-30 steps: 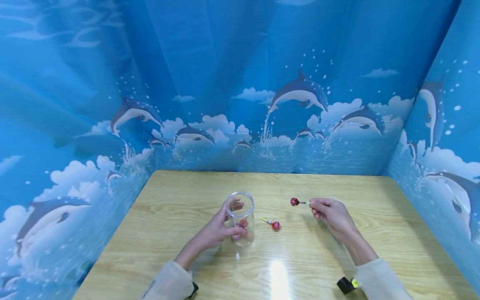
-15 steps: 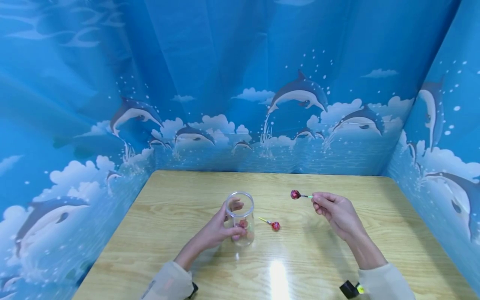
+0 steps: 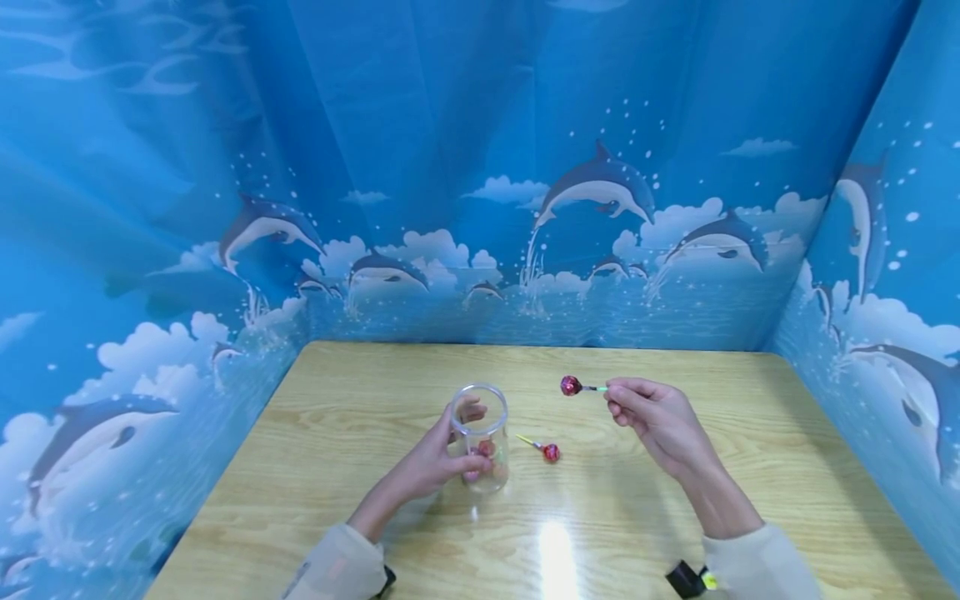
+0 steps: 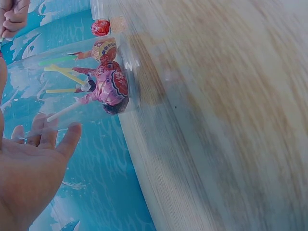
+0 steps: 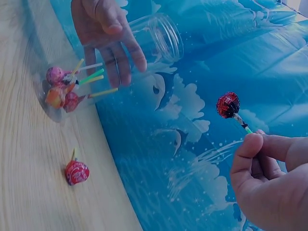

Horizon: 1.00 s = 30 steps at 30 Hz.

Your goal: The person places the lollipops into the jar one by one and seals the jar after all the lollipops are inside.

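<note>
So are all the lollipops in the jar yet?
Not all. Done, it seems: several lollipops already sit at the bottom of the clear jar, which the left hand holds. In hand: the right hand pinches one red lollipop, outside the jar. Left: another red lollipop lies on the table beside the jar. So probably two to go.

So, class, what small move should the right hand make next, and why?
Probably carry the held lollipop left over the open jar and turn its head downward. The right hand pinches it by the stick beside the jar, the left hand grips the jar, and the lollipops inside sit heads down.
</note>
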{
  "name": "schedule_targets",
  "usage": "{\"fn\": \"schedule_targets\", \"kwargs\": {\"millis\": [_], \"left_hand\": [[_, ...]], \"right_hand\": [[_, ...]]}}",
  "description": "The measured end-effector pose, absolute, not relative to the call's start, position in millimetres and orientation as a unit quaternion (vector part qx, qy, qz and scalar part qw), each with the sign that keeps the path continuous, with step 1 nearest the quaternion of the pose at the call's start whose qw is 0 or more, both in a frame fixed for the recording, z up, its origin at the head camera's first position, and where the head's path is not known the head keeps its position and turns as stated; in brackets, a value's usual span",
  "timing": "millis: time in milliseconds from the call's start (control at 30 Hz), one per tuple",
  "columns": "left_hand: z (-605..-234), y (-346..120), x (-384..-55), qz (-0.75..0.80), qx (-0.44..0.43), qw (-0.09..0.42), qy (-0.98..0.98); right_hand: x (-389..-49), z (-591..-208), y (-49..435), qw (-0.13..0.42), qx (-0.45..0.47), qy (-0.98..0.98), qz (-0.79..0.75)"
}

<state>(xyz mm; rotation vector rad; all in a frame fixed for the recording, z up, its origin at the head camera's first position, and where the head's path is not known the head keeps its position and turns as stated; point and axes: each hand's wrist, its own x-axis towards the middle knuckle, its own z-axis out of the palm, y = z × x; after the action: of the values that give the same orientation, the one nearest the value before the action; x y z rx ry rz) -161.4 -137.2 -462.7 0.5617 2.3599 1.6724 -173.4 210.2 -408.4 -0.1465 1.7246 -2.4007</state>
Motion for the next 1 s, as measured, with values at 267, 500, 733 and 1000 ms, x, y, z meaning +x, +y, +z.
{"fn": "schedule_targets", "kwargs": {"millis": [267,500,733,1000], "left_hand": [[-462.4,-136.7,-161.7,0.564,0.193,0.093,0.797],[-463.9,-137.2,-162.6,0.563,0.184,0.098,0.800],[-464.5,-137.8,-162.3,0.557,0.182,0.094,0.805],[-464.1,-137.1,-162.4,0.561,0.178,0.099,0.802]], "right_hand": [[-174.4,-403.0,194.7,0.098,-0.068,0.576,-0.809],[-176.7,-400.2,178.8,0.105,-0.083,0.572,-0.810],[-176.5,-396.7,162.7,0.119,-0.092,0.565,-0.811],[-177.7,-396.2,146.4,0.126,-0.104,0.568,-0.807]]}}
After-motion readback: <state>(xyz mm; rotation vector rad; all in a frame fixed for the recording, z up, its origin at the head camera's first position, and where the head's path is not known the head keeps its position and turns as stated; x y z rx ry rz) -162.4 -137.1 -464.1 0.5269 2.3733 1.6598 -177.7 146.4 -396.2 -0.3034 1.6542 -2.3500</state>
